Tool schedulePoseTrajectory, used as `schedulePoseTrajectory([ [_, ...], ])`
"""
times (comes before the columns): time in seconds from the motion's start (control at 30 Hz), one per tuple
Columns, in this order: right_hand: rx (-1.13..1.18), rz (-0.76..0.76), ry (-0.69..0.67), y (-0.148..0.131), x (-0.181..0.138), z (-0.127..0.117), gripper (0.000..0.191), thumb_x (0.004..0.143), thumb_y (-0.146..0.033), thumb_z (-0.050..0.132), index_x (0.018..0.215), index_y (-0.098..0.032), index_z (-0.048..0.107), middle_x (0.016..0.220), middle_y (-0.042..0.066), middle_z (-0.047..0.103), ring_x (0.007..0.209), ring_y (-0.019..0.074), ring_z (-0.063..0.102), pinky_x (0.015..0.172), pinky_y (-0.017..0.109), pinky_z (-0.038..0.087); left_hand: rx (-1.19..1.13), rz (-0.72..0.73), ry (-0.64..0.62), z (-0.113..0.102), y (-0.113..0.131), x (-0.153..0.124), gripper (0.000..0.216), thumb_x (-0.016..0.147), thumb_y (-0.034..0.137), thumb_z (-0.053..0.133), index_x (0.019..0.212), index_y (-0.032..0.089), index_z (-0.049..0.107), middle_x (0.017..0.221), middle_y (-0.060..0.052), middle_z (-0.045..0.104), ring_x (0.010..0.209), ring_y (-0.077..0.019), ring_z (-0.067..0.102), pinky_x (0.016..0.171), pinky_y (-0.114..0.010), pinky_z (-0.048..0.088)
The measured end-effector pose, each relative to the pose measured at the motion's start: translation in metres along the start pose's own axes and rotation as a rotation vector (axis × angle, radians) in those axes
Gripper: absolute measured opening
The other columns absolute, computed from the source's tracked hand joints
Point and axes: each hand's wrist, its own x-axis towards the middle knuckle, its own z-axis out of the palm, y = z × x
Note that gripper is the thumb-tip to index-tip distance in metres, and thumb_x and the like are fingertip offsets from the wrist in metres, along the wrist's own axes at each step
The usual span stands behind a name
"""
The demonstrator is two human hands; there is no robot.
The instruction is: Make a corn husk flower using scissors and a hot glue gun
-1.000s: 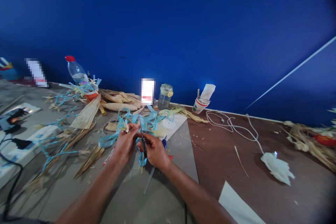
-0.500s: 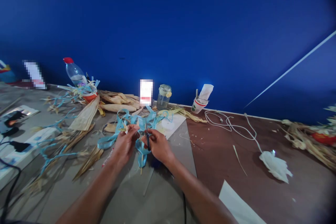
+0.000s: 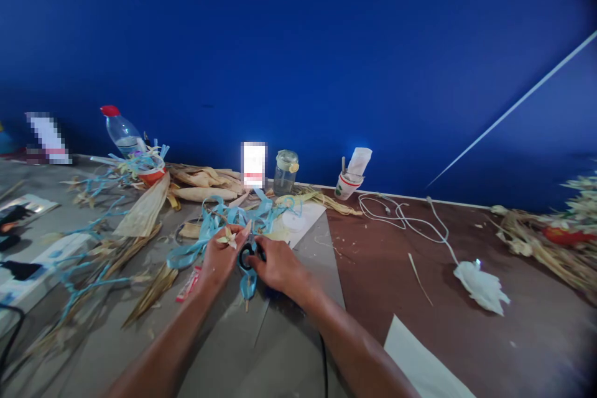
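The left hand pinches a small pale flower, which looks made of dry husk, between its fingers. The right hand has its fingers curled around scissors with dark round handles. The two hands are close together, low over the middle of the worktop. I cannot tell if the blades touch anything. A bit of blue ribbon on a thin stick hangs just below the scissors.

Behind the hands is a messy pile of blue ribbon. A red and white packet lies beside the left arm. Further left are blue twigs with pale tips, and a white power strip.

Near the blue wall are dry corn husks, a clear jar with a lid and a tipped bottle with a red cap. To the right, a white cup with a red rim leans. A white cord runs to a crumpled white tissue.
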Motion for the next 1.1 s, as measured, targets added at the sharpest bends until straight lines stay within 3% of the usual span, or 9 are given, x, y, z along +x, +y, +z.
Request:
schedulePoseTrajectory([
  [0.17, -0.236, -0.050, -0.119, -0.005, -0.007, 0.000, 0.033, 0.087, -0.034, 0.052, 0.112, -0.013, 0.061, 0.099, 0.017, 0.072, 0.091, 0.0276, 0.068, 0.072, 0.030, 0.046, 0.096, 0.041, -0.047, 0.002, 0.003, -0.002, 0.015, 0.067, 0.031, 0.074, 0.064, 0.018, 0.067, 0.057, 0.002, 0.057, 0.057, -0.0122, 0.046, 0.054, -0.022, 0.036],
  [0.3, -0.368, -0.010, -0.098, -0.003, -0.007, 0.006, 0.032, 0.088, -0.034, 0.051, 0.109, -0.013, 0.063, 0.093, 0.018, 0.072, 0.084, 0.0296, 0.070, 0.066, 0.032, 0.047, 0.151, 0.085, -0.071, 0.003, 0.001, -0.002, 0.012, 0.066, 0.027, 0.073, 0.060, 0.020, 0.066, 0.057, 0.001, 0.058, 0.054, -0.0125, 0.044, 0.052, -0.023, 0.035],
  [0.47, -0.340, -0.047, -0.011, -0.003, -0.005, 0.000, 0.029, 0.094, -0.027, 0.040, 0.105, -0.017, 0.065, 0.095, 0.014, 0.072, 0.087, 0.0256, 0.069, 0.070, 0.031, 0.047, 0.054, 0.057, -0.068, 0.003, 0.003, -0.003, 0.011, 0.059, 0.017, 0.075, 0.055, 0.021, 0.065, 0.054, 0.001, 0.055, 0.053, -0.0129, 0.042, 0.050, -0.022, 0.033],
  [0.7, -0.341, -0.115, -0.075, 0.001, -0.004, -0.002, 0.029, 0.093, -0.026, 0.042, 0.112, -0.017, 0.061, 0.102, 0.013, 0.070, 0.089, 0.0240, 0.068, 0.071, 0.030, 0.047, -0.031, -0.019, -0.076, 0.004, 0.006, -0.005, 0.017, 0.053, 0.006, 0.074, 0.055, 0.020, 0.065, 0.051, 0.002, 0.054, 0.052, -0.0121, 0.041, 0.048, -0.021, 0.030],
  [0.97, -0.439, -0.226, -0.012, 0.006, 0.002, 0.001, 0.033, 0.096, -0.027, 0.035, 0.115, -0.016, 0.060, 0.105, 0.012, 0.067, 0.088, 0.0235, 0.067, 0.073, 0.032, 0.050, 0.067, 0.056, -0.102, 0.005, 0.003, -0.004, 0.008, 0.061, 0.020, 0.074, 0.059, 0.021, 0.066, 0.052, 0.002, 0.054, 0.051, -0.0124, 0.041, 0.047, -0.022, 0.031],
  [1.1, -0.399, -0.173, 0.004, 0.010, 0.004, 0.004, 0.031, 0.095, -0.028, 0.039, 0.114, -0.017, 0.060, 0.113, 0.011, 0.065, 0.088, 0.0221, 0.067, 0.072, 0.031, 0.050, 0.123, 0.063, -0.079, 0.004, 0.004, -0.004, 0.009, 0.062, 0.025, 0.076, 0.063, 0.021, 0.068, 0.051, 0.003, 0.052, 0.050, -0.0112, 0.038, 0.047, -0.021, 0.031],
])
